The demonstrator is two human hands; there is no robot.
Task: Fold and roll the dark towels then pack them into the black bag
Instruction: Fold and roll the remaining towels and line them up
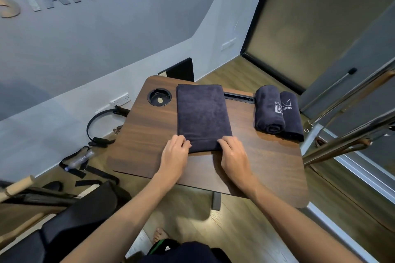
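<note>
Nearest the camera, the left hand [175, 151] and right hand [234, 153] each have a grip on the near edge of the folded dark towel [203, 116], fingers curled onto its two near corners. The towel lies flat mid-worktop [149, 130], long side running away from the person. To its right lie two rolled towels [277, 113], touching side by side. A round cup recess [159, 97] sits at the far left corner.

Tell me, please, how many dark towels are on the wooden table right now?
3. One folded towel lies flat mid-table, both hands gripping its near edge. Two rolled towels sit side by side at the right: the nearer roll and the outer roll. More may be out of view.
</note>
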